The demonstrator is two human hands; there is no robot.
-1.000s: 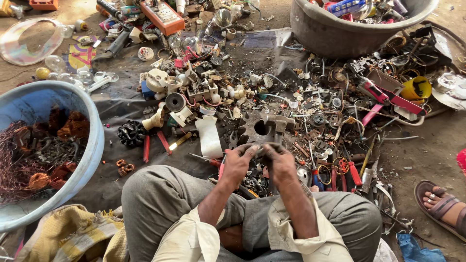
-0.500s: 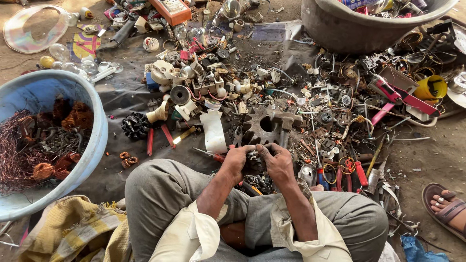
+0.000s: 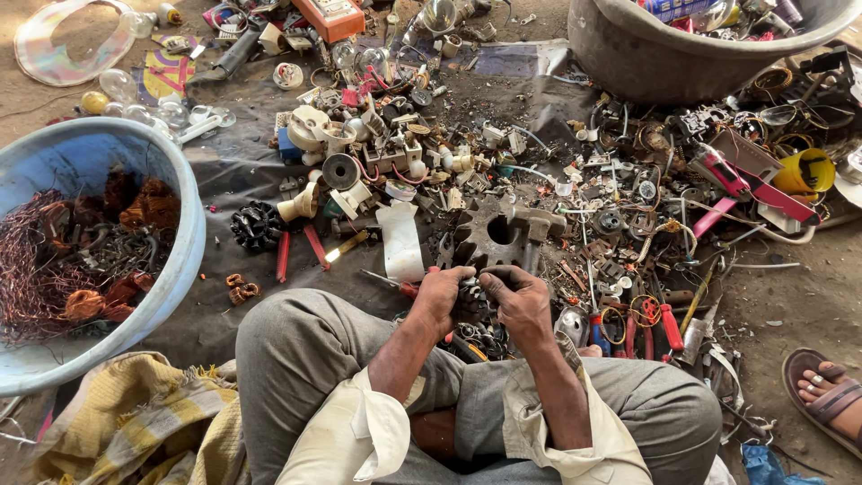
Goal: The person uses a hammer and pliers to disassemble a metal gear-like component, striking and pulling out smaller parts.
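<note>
Both hands have drawn slightly closer, left hand (image 3: 440,296) and right hand (image 3: 516,301) now clenched around a small dark metal part (image 3: 470,292), just below the large gear (image 3: 494,235).

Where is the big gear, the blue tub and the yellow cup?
Gear (image 3: 476,235), head view, on its toothed left side.
Blue tub (image 3: 184,238), head view, on its right wall.
Yellow cup (image 3: 808,171), head view, on its side.

A blue tub (image 3: 193,242) of copper wire (image 3: 36,269) is sitting by my knee; a big gear (image 3: 498,233) is lying on the dark sheet (image 3: 242,171).
</note>
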